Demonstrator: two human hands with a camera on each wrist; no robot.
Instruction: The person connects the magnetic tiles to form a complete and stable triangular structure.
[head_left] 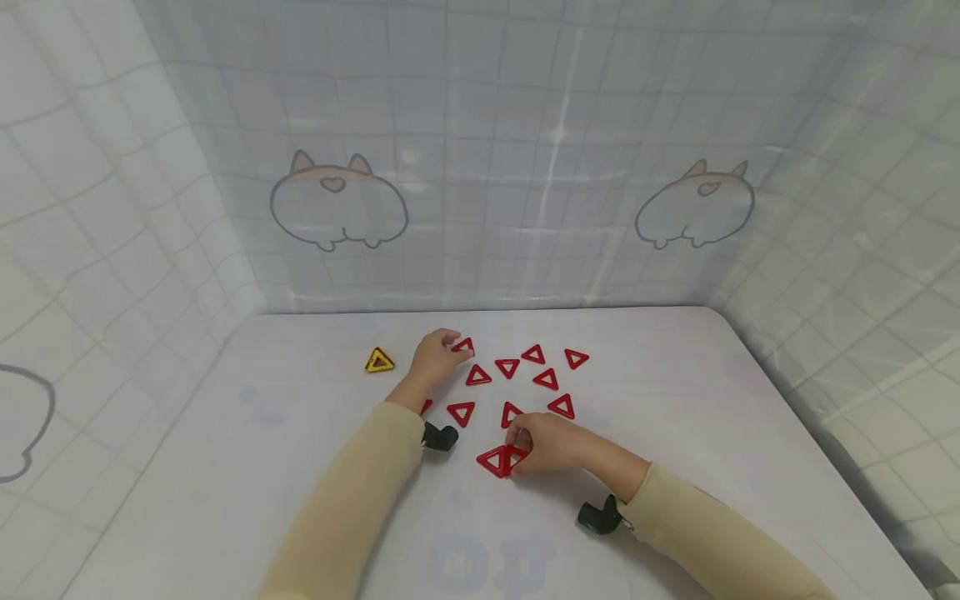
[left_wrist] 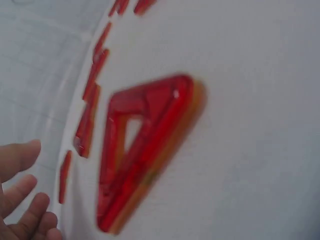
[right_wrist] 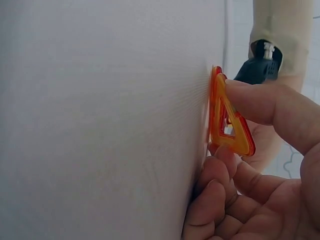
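My right hand (head_left: 558, 442) pinches a red triangular frame tile (head_left: 522, 454) between thumb and fingers. In the right wrist view this tile (right_wrist: 243, 142) shows an orange side and is tipped up from the table. Another red triangle (head_left: 483, 460) lies against its left side. Farther back, my left hand (head_left: 435, 357) reaches beside a red triangle (head_left: 468, 343), partly covered by the fingers in the head view. The left wrist view shows these fingers (left_wrist: 20, 155) spread apart with nothing between them. A large red triangle (left_wrist: 165, 125) lies close to that camera.
Several more red triangles, such as one at the right (head_left: 576, 358), are scattered over the white table (head_left: 660, 392). A yellow triangle (head_left: 379, 361) lies to the left of my left hand. Grid-patterned sheets (head_left: 510, 167) rise behind and at both sides.
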